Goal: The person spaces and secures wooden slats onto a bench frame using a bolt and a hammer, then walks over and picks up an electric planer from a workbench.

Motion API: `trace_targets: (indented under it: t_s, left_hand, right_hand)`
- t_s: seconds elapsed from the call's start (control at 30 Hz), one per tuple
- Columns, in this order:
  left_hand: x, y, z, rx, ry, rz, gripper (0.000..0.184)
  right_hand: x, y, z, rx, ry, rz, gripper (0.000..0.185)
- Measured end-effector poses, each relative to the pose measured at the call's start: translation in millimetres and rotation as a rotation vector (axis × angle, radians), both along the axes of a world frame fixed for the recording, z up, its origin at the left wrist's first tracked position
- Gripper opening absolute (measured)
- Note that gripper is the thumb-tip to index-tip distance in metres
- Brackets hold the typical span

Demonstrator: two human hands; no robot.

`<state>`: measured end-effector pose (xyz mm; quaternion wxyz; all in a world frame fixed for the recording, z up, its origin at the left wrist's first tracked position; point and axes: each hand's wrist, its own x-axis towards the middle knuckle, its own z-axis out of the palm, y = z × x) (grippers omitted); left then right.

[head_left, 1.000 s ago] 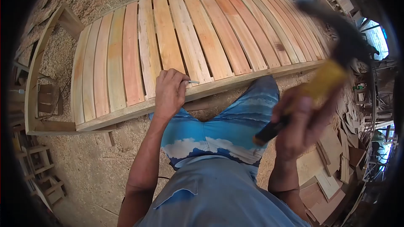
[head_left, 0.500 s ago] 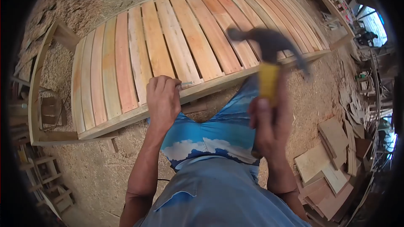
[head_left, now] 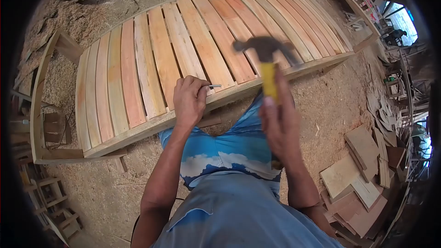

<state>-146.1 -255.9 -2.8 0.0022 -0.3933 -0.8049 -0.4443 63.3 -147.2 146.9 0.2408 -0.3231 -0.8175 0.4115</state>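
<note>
Your left hand (head_left: 188, 98) pinches a thin grey metal nail (head_left: 215, 86) between thumb and fingertips, close to the near edge of the long, pale wooden slatted panel (head_left: 197, 32). Your right hand (head_left: 283, 124) has its fingers wrapped around a yellow-handled hammer (head_left: 269, 80) with a dark claw head. To its right, open sawdust-strewn floor (head_left: 317, 110) runs to a pile of flat brown boards (head_left: 356, 177). At left, wood shavings (head_left: 57, 73) show through the open wooden end frame (head_left: 36, 110).

Slats (head_left: 204, 41) are laid side by side across a wooden frame (head_left: 133, 134) — separated in places by narrow gaps. The floor (head_left: 321, 103) is strewn with shavings (head_left: 57, 82) — flat boards (head_left: 340, 177) are piled on it at right.
</note>
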Motion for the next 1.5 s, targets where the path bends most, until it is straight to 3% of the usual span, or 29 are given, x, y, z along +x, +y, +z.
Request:
trace_targets:
  t_s: [0.07,0.2,0.27,0.33,0.4,0.43,0.5,0.53,0.67,0.8,1.0,1.2,1.27,1.37,1.47,1.5]
  left_hand:
    - [-0.3,0.7,1.3,-0.028,-0.002,-0.010,0.011]
    - [-1.6,0.1,1.8,-0.037,-0.015,-0.025,0.012]
    - [-3.3,-0.4,-0.7,-0.024,-0.005,-0.039,0.012]
    - [-3.4,-0.6,-2.5,-0.015,-0.006,-0.044,0.012]
    - [-2.8,-0.5,-1.7,-0.007,-0.014,-0.042,0.012]
    - [-2.7,-0.8,-1.8,-0.016,-0.016,-0.043,0.012]
    - [-3.3,-1.0,-0.8,-0.026,-0.009,-0.045,0.012]
    - [-3.8,-0.7,-0.4,-0.012,0.029,-0.039,0.012]
    - [-3.9,2.4,5.7,0.031,0.134,-0.017,0.012]
    - [5.7,10.1,7.1,0.101,0.218,0.053,0.011]
    - [8.9,24.2,-1.5,-0.036,0.052,0.029,0.009]
    - [8.4,22.4,-2.5,-0.040,0.018,-0.004,0.010]
    - [7.7,22.7,-0.5,-0.045,0.010,-0.012,0.010]
    - [8.3,22.1,1.6,-0.064,0.010,-0.020,0.010]
    - [9.0,22.2,-0.5,-0.048,0.019,-0.025,0.010]
    - [9.4,22.0,-0.5,-0.044,0.026,-0.024,0.011]
  right_hand:
    - [6.0,3.0,44.0,0.051,0.155,-0.084,0.062]
    - [3.4,12.3,112.9,0.364,0.760,-0.167,0.046]
    - [20.7,49.3,142.2,0.458,0.838,0.177,0.038]
    - [17.5,56.5,143.9,0.245,0.931,0.462,0.039]
    - [8.1,18.3,91.5,-0.069,1.015,0.247,0.028]
    - [5.8,13.5,53.5,-0.088,0.842,0.166,0.029]
    - [10.3,12.2,-22.6,0.200,-0.179,0.216,0.051]
    - [12.4,2.5,-41.1,0.037,-0.417,0.277,0.065]
    - [12.7,-7.3,-32.9,-0.111,-0.163,0.072,0.073]
    - [19.4,-12.3,22.4,-0.177,0.084,-0.032,0.072]
    - [17.3,8.8,81.2,0.236,0.607,-0.059,0.067]
    - [25.3,25.4,154.4,0.545,0.748,-0.142,0.033]
    - [32.7,46.8,190.5,0.634,0.742,0.211,0.043]
    - [46.8,78.1,196.4,0.565,0.856,0.330,0.036]
    - [14.7,36.9,139.3,0.271,0.995,0.087,0.018]
    - [17.5,36.0,100.2,0.306,0.655,0.034,0.020]
